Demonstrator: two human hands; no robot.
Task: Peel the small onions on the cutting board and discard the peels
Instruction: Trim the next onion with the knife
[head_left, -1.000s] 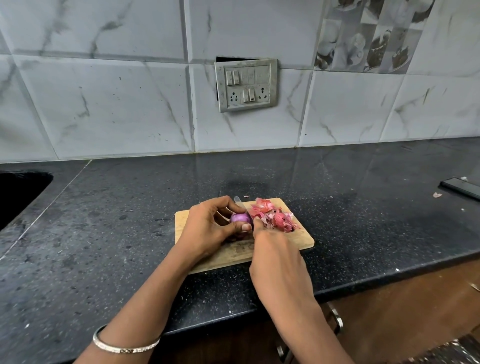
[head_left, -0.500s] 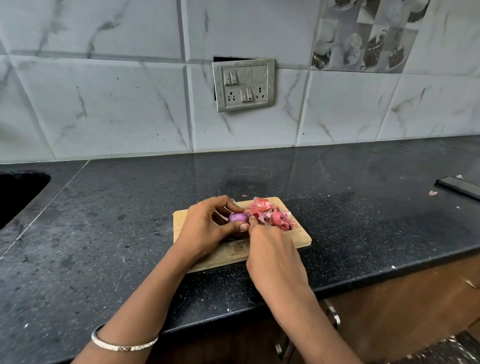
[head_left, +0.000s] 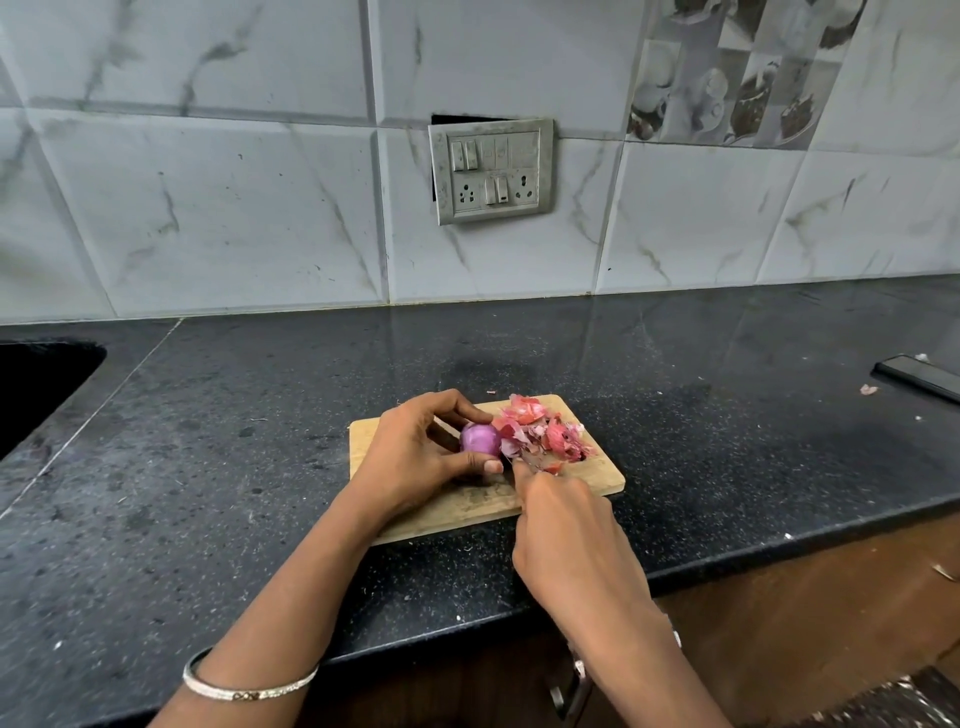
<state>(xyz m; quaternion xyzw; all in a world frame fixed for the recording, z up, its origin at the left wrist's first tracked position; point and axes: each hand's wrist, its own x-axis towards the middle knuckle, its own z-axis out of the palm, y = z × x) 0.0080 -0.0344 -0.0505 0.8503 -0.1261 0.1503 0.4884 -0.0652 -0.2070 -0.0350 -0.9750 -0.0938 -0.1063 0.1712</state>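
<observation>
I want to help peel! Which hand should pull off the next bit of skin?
The right hand, probably. Its fingertips sit close beside the onion and the peels, while the left hand is busy gripping the onion over the board.

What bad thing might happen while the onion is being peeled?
The onion is small and round, pinched by the left hand, so it might slip and roll off the cutting board. The peel pile sits at the board's far edge, so bits may spill onto the counter.
</observation>
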